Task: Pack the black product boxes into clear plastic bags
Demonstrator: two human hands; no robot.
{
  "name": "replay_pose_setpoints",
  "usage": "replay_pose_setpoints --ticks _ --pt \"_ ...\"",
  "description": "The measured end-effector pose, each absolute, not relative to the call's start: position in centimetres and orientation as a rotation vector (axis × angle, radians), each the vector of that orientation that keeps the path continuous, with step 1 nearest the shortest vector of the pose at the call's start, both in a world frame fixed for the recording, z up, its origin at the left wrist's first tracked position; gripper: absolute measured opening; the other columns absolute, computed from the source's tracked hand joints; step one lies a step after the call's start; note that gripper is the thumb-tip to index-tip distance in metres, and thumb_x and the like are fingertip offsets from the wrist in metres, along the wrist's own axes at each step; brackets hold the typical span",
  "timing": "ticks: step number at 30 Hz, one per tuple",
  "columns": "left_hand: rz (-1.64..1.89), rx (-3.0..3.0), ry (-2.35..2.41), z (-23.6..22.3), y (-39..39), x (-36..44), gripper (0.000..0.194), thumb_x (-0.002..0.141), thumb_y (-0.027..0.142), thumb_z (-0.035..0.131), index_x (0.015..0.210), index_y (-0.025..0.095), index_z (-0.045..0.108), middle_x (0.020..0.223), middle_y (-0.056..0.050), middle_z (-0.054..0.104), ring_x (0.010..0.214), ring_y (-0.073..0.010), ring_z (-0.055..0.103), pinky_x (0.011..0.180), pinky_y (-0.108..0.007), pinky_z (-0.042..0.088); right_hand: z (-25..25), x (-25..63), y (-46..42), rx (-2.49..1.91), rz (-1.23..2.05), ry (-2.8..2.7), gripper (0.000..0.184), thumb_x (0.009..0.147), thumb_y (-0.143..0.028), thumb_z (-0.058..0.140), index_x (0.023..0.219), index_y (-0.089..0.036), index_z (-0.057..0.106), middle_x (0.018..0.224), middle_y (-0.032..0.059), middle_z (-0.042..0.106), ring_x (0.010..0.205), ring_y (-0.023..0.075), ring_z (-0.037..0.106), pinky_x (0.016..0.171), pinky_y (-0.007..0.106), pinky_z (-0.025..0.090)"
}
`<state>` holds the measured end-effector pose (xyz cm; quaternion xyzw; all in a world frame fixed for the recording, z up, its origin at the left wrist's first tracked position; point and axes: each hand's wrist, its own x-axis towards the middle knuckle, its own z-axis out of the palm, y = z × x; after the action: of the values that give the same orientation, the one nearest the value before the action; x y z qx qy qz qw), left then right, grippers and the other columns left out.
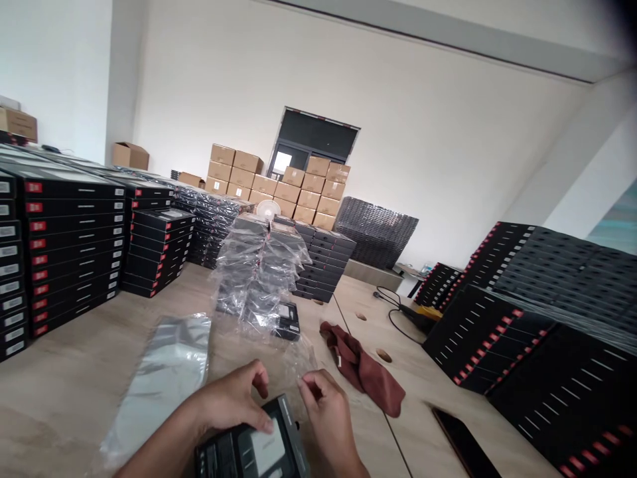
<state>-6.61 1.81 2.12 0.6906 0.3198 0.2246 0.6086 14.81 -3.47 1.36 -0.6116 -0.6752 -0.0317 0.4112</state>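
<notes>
My left hand (229,403) lies over a black box (269,446) with a pale panel on its top. Its thumb rests on that panel, while the curled fingers stand apart from the thumb near the box's far edge. To the right of the box, my right hand (326,413) has thumb and forefinger pinched together at a thin clear plastic film (298,358), whose outline is hard to make out. The near part of the box is cut off by the frame's bottom edge.
Flat clear bags (162,372) lie at left. Plastic-wrapped boxes (261,265) stand ahead, near a small black box (287,320). A maroon cloth (365,372) and a phone (462,438) lie right. Black box stacks flank both sides (74,252); brown cartons (298,192) stand behind.
</notes>
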Motion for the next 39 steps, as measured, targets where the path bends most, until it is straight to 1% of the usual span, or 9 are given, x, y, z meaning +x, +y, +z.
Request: replay_pose_setpoints --ticks 6,10,15,17,20,24,28,31,39 --pt "0.613 1.636 0.769 0.9 1.5 -5.2 0.052 0.054 0.023 0.075 0.093 0.021 0.041 0.074 0.008 0.047 0.053 -0.0057 0.037 0.049 -0.020 0.027 2.1 13.8 -4.0 -1.521 -0.026 -1.763 0.021 0.084 -0.030 0.056 0.066 -0.021 0.058 0.067 0.0013 0.062 0.061 0.0144 0.058 0.056 0.022 0.043" --pt "0.666 1.639 0.802 0.7 1.5 -4.9 0.048 0.054 0.021 0.074 0.093 0.020 0.045 0.067 0.009 0.046 0.053 -0.0069 0.039 0.049 -0.019 0.026 2.2 13.4 -4.1 -1.527 -0.045 -1.733 0.025 0.085 -0.034 0.054 0.064 -0.021 0.056 0.064 0.0009 0.059 0.058 0.0140 0.056 0.053 0.022 0.041" --pt "0.724 1.641 0.741 1.1 1.4 -4.5 0.042 0.054 0.020 0.073 0.093 0.015 0.059 0.095 -0.002 0.063 0.071 -0.0121 0.054 0.063 -0.021 0.039 2.3 12.7 -4.1 -1.525 -0.109 -1.712 0.025 0.086 -0.034 0.054 0.064 -0.021 0.053 0.064 0.0003 0.058 0.058 0.0131 0.056 0.055 0.022 0.041" --pt "0.710 1.658 0.751 1.2 1.5 -4.5 0.042 0.056 0.023 0.072 0.096 0.014 0.064 0.095 -0.003 0.066 0.076 -0.0153 0.057 0.067 -0.024 0.042 2.3 12.6 -4.1 -1.513 -0.128 -1.739 0.023 0.085 -0.032 0.054 0.064 -0.021 0.052 0.065 -0.0001 0.058 0.056 0.0126 0.055 0.056 0.022 0.042" --pt "0.698 1.697 0.867 1.2 1.8 -4.6 0.043 0.063 0.031 0.067 0.103 0.014 0.067 0.085 -0.003 0.070 0.071 -0.0175 0.060 0.066 -0.026 0.044 2.1 12.9 -4.0 -1.518 -0.175 -1.790 0.015 0.081 -0.021 0.052 0.066 -0.022 0.052 0.067 0.0002 0.058 0.059 0.0135 0.057 0.058 0.022 0.043" --pt "0.769 1.701 0.944 1.1 2.2 -4.8 0.046 0.068 0.032 0.062 0.109 0.013 0.067 0.106 -0.008 0.069 0.092 -0.0230 0.063 0.082 -0.030 0.046 1.5 14.2 -3.6 -1.638 -0.231 -1.722 0.016 0.072 -0.010 0.046 0.077 -0.023 0.055 0.076 0.0016 0.062 0.065 0.0157 0.061 0.060 0.023 0.044" --pt "0.798 1.697 0.961 1.2 2.0 -4.6 0.044 0.070 0.028 0.058 0.111 0.014 0.066 0.113 -0.008 0.067 0.100 -0.0237 0.062 0.089 -0.030 0.045 0.7 15.6 -3.2 -1.808 -0.105 -1.502 0.008 0.073 -0.022 0.051 0.067 -0.024 0.055 0.062 -0.0005 0.062 0.054 0.0175 0.060 0.051 0.025 0.041" --pt "0.818 1.698 0.974 1.4 1.8 -4.4 0.042 0.070 0.025 0.056 0.110 0.015 0.067 0.112 -0.007 0.067 0.101 -0.0236 0.061 0.092 -0.031 0.044 0.3 16.0 -2.9 -1.794 0.011 -1.484 0.022 0.079 -0.030 0.046 0.058 -0.024 0.053 0.052 -0.0008 0.061 0.049 0.0180 0.060 0.048 0.026 0.042" --pt "0.875 1.608 0.997 1.3 2.1 -4.3 0.043 0.069 0.027 0.058 0.109 0.014 0.067 0.112 -0.007 0.067 0.106 -0.0243 0.060 0.096 -0.032 0.042 0.4 16.0 -2.7 -1.732 0.092 -1.491 0.018 0.071 -0.024 0.047 0.057 -0.022 0.057 0.053 0.0001 0.064 0.050 0.0181 0.062 0.048 0.026 0.044"
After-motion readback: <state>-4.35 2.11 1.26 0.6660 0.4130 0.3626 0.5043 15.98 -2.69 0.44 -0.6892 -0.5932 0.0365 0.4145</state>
